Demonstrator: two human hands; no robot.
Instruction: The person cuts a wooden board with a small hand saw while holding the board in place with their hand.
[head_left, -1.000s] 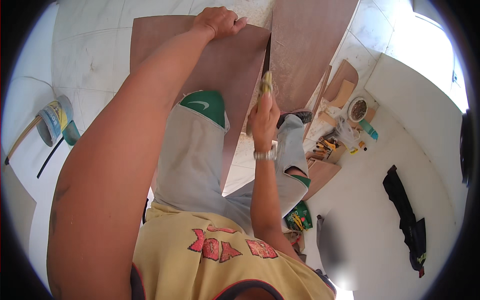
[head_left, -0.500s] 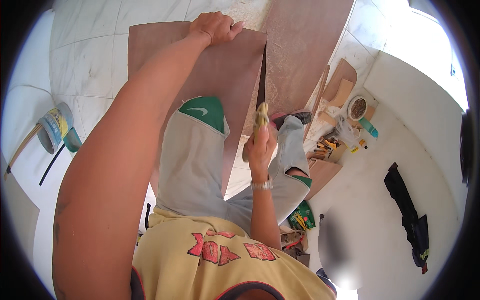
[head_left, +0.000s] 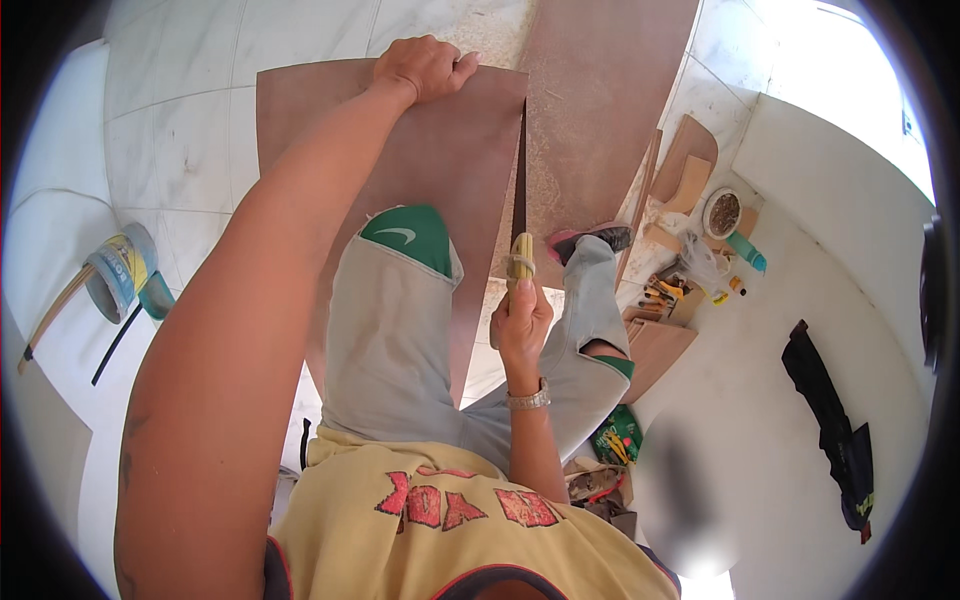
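My right hand (head_left: pixel 522 325) is closed around the pale yellow handle of a handsaw (head_left: pixel 521 255). Its narrow dark blade points away from me, along the right edge of a reddish-brown wooden board (head_left: pixel 440 150). At the board's far edge, my left hand (head_left: pixel 425 68) bears down with curled fingers over the rim and the thumb out to the right. My left knee, in grey trousers with a green patch (head_left: pixel 408 238), rests on the same board. Beyond the blade lies a second brown board (head_left: pixel 590 120), strewn with sawdust.
At the right stand a round tub (head_left: pixel 721 213) of brown bits, a teal bottle (head_left: pixel 745 252), a plastic bag (head_left: pixel 698 258), hand tools (head_left: pixel 662 291) and wood offcuts (head_left: pixel 690 165). A dark cloth item (head_left: pixel 830 430) lies farther right. A bucket (head_left: pixel 120 280) is at the left.
My right hand and the saw have drawn back a little toward me. The left hand keeps its hold on the board's far edge, and the whole view has shifted slightly.
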